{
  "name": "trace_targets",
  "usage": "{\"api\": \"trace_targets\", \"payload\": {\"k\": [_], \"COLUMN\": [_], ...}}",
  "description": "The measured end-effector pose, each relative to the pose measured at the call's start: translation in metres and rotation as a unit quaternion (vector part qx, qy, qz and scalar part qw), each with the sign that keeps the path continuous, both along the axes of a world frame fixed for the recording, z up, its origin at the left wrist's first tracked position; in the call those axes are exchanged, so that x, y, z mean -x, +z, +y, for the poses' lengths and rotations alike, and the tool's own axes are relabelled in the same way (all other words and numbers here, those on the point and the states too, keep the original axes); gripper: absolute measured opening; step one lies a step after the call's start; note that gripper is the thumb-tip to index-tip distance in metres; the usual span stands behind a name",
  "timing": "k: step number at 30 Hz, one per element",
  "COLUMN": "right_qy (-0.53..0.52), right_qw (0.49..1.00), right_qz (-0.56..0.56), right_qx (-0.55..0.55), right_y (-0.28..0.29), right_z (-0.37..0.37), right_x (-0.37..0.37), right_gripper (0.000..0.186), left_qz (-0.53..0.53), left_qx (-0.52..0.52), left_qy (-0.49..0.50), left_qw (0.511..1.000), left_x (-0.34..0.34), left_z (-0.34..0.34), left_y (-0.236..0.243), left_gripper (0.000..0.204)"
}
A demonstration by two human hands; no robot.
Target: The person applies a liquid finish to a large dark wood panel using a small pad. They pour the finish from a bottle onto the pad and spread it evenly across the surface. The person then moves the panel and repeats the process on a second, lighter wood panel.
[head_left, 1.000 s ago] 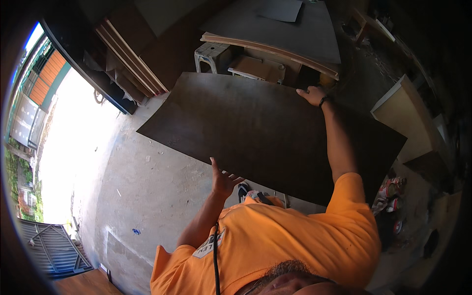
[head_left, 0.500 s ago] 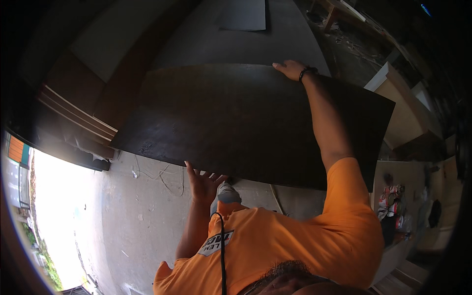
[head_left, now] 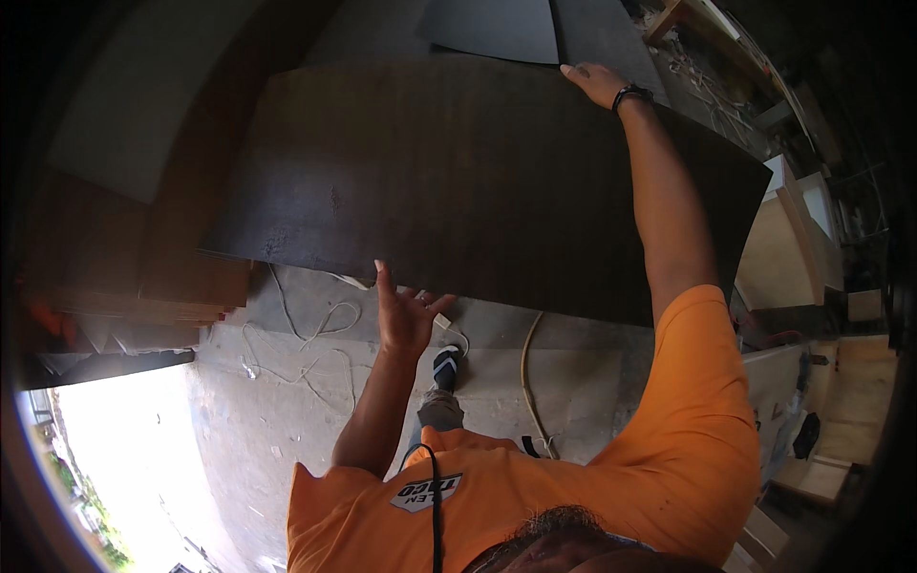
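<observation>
A large dark brown wood-look panel (head_left: 449,191) spans the middle of the view, scuffed or blistered near its left end. At its near edge my left hand (head_left: 406,315) supports it, thumb against the edge and the other fingers below it. My right hand (head_left: 600,86), with a dark band round the wrist, grips the far edge; its fingertips are partly hidden. The right forearm reaches across above the panel. Beyond the far edge lies a grey sheet (head_left: 497,29).
Loose cables (head_left: 325,320) and a yellowish hose (head_left: 528,372) lie on the concrete floor (head_left: 287,420). Brown boards (head_left: 91,239) stand on the left, near a bright opening (head_left: 124,458). Pale wooden cabinet parts (head_left: 788,234) stand on the right. Debris (head_left: 707,91) litters the far right.
The panel and both hands have moved farther away. More floor, the cables and my foot now show below the near edge. Both hands keep their hold.
</observation>
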State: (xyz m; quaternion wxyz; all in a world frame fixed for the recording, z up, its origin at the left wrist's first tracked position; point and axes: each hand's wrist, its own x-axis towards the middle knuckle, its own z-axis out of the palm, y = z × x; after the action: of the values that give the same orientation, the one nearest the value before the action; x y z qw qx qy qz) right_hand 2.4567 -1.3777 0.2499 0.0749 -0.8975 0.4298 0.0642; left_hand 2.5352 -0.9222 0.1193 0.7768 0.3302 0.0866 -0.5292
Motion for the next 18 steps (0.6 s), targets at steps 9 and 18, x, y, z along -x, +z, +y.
{"api": "trace_targets", "payload": {"k": [9, 18], "right_qy": [-0.001, -0.274], "right_qw": [0.976, 0.959], "right_qz": [-0.139, -0.041], "right_qx": [0.166, -0.053], "right_y": [-0.044, -0.182], "right_z": [0.033, 0.271], "right_x": [0.104, 0.425], "right_gripper": [0.057, 0.045], "left_qz": [0.033, -0.1], "left_qx": [-0.011, -0.088], "left_qy": [-0.026, -0.193], "left_qw": [0.999, 0.972], "left_x": [-0.031, -0.038], "left_z": [-0.098, -0.064], "left_y": [-0.119, -0.15], "left_gripper": [0.096, 0.042]}}
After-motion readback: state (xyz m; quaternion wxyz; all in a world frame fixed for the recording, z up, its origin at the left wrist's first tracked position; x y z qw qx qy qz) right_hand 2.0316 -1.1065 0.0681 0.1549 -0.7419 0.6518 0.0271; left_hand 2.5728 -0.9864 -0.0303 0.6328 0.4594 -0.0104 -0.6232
